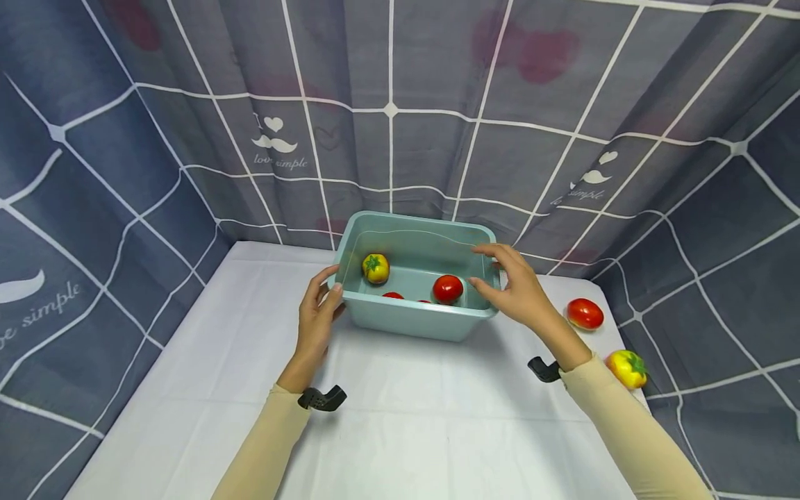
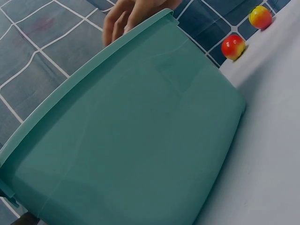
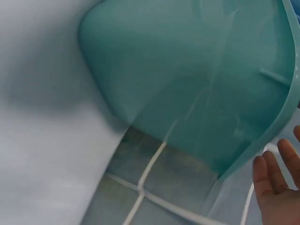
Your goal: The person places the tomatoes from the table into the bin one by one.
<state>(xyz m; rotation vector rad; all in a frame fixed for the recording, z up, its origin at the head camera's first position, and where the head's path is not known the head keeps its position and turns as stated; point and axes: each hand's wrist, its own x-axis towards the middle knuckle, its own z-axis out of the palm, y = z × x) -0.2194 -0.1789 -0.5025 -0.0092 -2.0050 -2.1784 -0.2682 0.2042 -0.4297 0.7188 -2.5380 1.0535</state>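
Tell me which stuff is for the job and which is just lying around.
Probably for the job:
left hand
right hand
teal bin
yellow fruit inside
shiny red fruit inside
partly hidden red piece inside

Perhaps just lying about:
red fruit outside
yellow-and-red fruit outside
No hand touches these.

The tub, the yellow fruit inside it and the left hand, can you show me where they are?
Tub [image 2: 126, 117]: left wrist view, on its outer wall.
Yellow fruit [image 1: 376, 276]: head view, on its side below the green top.
Left hand [image 1: 315, 323]: head view, on its back.
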